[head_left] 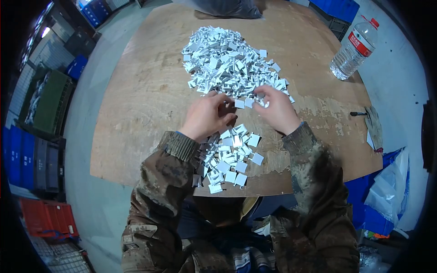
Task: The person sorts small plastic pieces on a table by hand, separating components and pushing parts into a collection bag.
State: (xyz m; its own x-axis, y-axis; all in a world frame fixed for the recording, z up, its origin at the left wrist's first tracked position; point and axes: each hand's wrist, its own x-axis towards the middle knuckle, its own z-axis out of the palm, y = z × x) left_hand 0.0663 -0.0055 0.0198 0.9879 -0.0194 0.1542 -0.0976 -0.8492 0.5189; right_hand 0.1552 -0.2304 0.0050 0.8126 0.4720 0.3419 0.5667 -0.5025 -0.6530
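Note:
A large heap of small white plastic pieces (218,54), mostly flat squares with little stems, lies on the wooden table (145,77). My left hand (207,113) is at the heap's near edge, its fingers curved and the thumb apart from them, with nothing visible between. Just right of it, two flat white squares (239,104) lie side by side. My right hand (278,110) has its thumb and forefinger around a white plastic piece (266,104), partly hidden by the fingers. Nearer my body is a smaller, looser group of the same pieces (231,157), partly under my left wrist.
A water bottle (355,49) with a red cap stands at the table's right side. A black marker (358,113) and a glove (374,127) lie by the right edge. At the far edge rests a dark plastic bag (227,8). Crates (48,218) stand left of the table.

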